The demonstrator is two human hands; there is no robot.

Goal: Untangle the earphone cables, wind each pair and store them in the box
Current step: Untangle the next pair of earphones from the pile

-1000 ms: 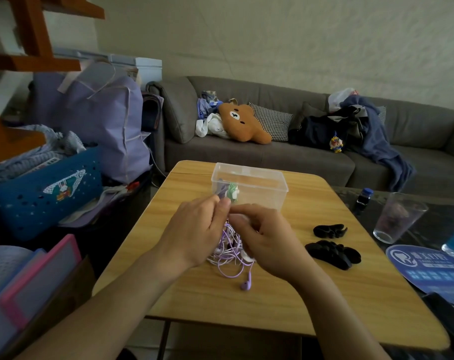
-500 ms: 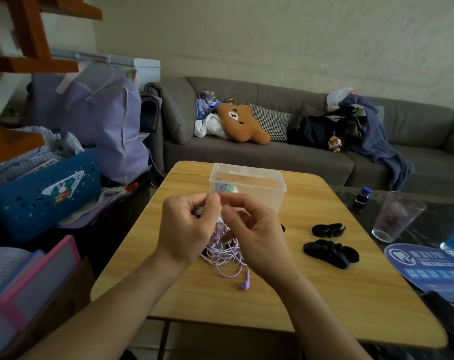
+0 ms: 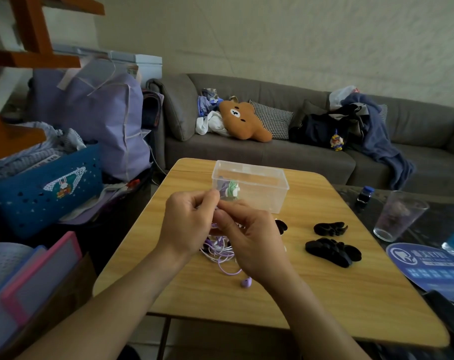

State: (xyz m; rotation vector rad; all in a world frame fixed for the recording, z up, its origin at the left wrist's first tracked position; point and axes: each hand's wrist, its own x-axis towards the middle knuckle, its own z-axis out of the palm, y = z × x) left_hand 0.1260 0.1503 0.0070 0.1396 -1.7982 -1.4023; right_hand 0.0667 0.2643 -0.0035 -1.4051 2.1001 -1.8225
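**Knot at risk of tightening while both hands pull at the purple earphones**

Both hands are raised over the wooden table (image 3: pixel 311 294), just in front of the clear plastic box (image 3: pixel 267 201). The left hand (image 3: pixel 188 227) has its fingers curled in, thumb and forefinger pinched on a strand of the purple earphone cable (image 3: pixel 220 253). The right hand (image 3: pixel 249 240) meets it fingertip to fingertip, fingers also bent and pinching the same cable. The rest of the cable hangs below in a loose tangle that reaches the tabletop, with one purple earbud (image 3: pixel 246 282) lying free near the right wrist.

The main hazard, as I judge it, is pulling the two pinch points apart before the loops are read: that would cinch the tangle instead of opening it. The knot itself is hidden behind the fingers, so the person works partly by feel. The dangling earbud could catch in a loop and drag it tighter, or strain its thin wire.

A green earphone bundle (image 3: pixel 232 189) already sits in the box. Black wound earphone bundles (image 3: pixel 332 252) lie to the right; a sweeping elbow could knock them toward the drinking glass (image 3: pixel 400 216) at the table's edge.
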